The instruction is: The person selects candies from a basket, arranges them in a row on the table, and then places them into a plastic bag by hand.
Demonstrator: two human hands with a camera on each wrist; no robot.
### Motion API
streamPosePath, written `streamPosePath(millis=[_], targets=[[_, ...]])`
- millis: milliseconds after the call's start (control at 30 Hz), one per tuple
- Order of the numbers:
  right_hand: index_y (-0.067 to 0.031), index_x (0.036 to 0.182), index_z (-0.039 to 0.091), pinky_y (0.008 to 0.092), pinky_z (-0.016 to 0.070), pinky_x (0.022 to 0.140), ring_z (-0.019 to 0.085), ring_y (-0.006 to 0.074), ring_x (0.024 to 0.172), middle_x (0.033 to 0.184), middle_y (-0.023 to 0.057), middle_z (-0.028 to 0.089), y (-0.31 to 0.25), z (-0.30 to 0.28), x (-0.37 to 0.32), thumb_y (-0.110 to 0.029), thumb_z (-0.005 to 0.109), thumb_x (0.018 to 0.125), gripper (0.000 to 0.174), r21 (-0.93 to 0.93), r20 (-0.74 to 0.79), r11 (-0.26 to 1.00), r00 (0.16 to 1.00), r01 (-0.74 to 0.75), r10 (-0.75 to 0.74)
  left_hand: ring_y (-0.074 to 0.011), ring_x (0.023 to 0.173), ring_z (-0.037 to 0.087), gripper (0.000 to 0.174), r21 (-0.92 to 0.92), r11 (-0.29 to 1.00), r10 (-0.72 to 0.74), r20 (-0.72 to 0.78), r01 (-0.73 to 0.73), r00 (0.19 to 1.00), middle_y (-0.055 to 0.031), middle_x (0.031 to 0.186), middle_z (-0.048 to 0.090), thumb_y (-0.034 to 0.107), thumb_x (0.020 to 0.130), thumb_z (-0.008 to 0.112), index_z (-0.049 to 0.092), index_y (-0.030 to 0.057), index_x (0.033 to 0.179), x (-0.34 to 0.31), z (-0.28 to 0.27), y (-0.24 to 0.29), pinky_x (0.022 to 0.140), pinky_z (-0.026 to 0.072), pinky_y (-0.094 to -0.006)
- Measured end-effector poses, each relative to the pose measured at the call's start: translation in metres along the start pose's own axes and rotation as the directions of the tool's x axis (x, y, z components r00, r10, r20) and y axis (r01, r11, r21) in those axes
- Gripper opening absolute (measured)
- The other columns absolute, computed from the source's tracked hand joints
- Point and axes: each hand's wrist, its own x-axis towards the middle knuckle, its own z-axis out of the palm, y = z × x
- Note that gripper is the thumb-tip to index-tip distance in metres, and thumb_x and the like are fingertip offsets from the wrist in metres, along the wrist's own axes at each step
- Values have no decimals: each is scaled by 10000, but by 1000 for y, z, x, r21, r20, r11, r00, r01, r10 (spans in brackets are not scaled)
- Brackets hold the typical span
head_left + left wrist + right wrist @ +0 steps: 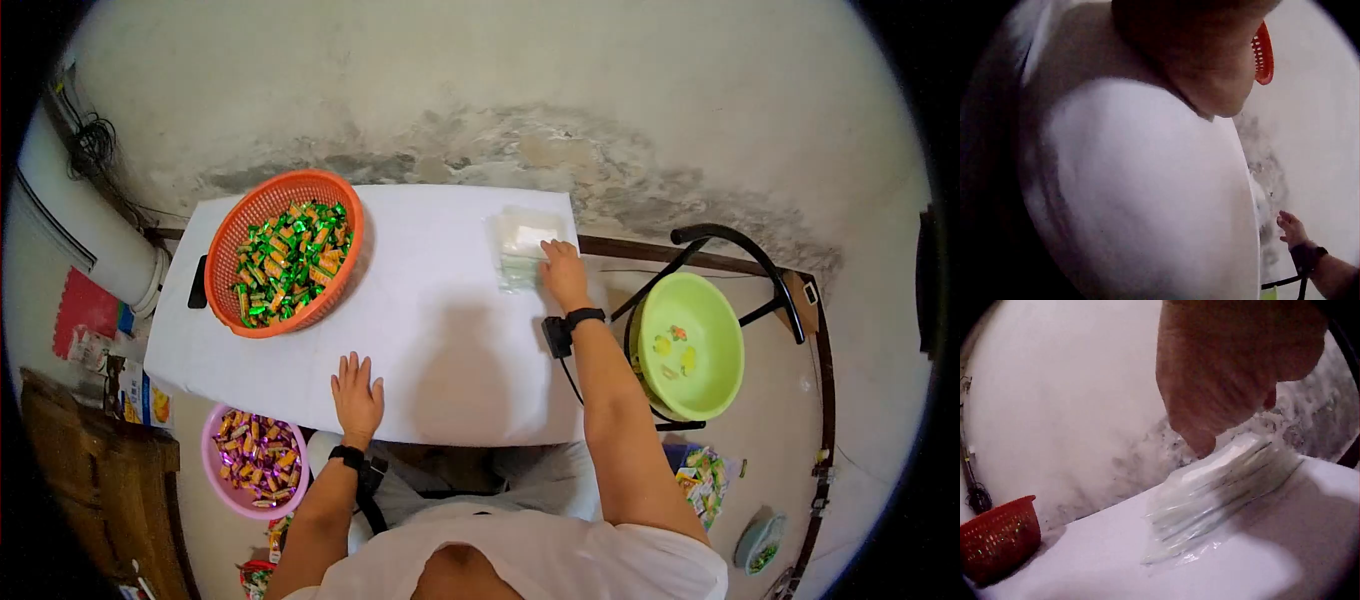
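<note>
On the white-covered table (430, 350), the left hand (358, 400) rests near the front edge with fingers spread, holding nothing. At the table's back right corner lies a stack of clear plastic bags (522, 238). The right hand (565, 275) reaches over the stack's right side, fingertips on or just above it. In the right wrist view the right hand (1229, 375) is over the layered bags (1210, 500), its thumb or a finger pointing down at their top; whether it pinches any is unclear. The left wrist view shows part of the left hand (1210, 62) close up.
An orange basket (350, 270) of green-wrapped candies stands on the table's left, beside a dark phone (198, 284). Below are a pink basin (215, 470) with purple-wrapped pieces and, right, a green basin (715, 350) by a black-framed chair (770, 262). A wall stands behind.
</note>
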Motion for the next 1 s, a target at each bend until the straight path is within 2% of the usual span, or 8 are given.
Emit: streamPosePath(millis=[100,167,333,533,600,700,833,1000], targets=[[-118,1057,652,511,435,853,515,298,1122,1124,112,604,1,19,1,-153,603,804,260,-139,44,990,999,7,-1,-349,1347,291,452,13,1000,-7,0,7,1000,-169,1414,397,232,859,563,518,61,1275,0,1,1,1088,186,-544],[-151,1101,634,551,412,847,490,282,1171,1199,74,583,1,23,-4,-164,580,828,279,-229,382,970,908,-87,171,-349,1347,291,452,16,1000,-14,10,14,1000,-169,1414,397,231,859,560,517,63,1276,0,-1,1,1088,187,-544],[-166,1147,604,596,337,973,426,268,1259,1314,48,518,12,43,-21,-178,541,864,290,-216,273,972,951,-87,145,-348,1348,291,456,19,1000,4,0,-4,1000,-166,1415,399,232,856,558,517,65,1278,-2,1,0,1088,189,-543],[-129,1250,521,646,279,1001,360,322,1309,1369,131,449,-8,23,-17,-178,519,883,370,-226,319,971,935,-82,153,-340,1350,292,456,9,1000,-15,-6,15,1000,-152,1416,401,239,852,562,523,65,1271,-1,1,-1,1087,198,-537],[-92,1302,463,656,265,1002,331,350,1322,1378,173,423,-21,16,-26,-166,530,863,450,-182,169,978,976,-103,135,-338,1345,300,451,-4,1000,-3,-26,3,1000,-148,1413,405,238,848,569,529,69,1264,-2,2,-2,1081,211,-537],[-73,1308,461,651,240,1020,310,352,1335,1388,179,408,-31,15,-44,-171,550,846,480,-111,126,988,984,-111,125,-339,1334,315,438,6,1000,23,-59,-22,998,-145,1407,412,228,844,575,537,72,1252,-2,6,-5,1075,226,-537],[-59,1140,601,535,385,900,462,323,1180,1194,139,567,-26,9,-43,-152,594,806,346,-2,35,998,997,-63,63,-333,1340,314,433,-25,1000,-7,-57,6,998,-148,1387,438,209,837,578,545,70,1246,-4,5,-3,1084,223,-525],[-87,999,675,467,419,811,524,272,1052,1047,92,622,-1,11,-2,-128,617,773,237,-90,16,994,998,-57,58,-342,1314,342,391,-43,999,-6,-89,2,996,-142,1377,450,207,838,578,571,76,1206,-4,5,-3,1070,244,-526]])
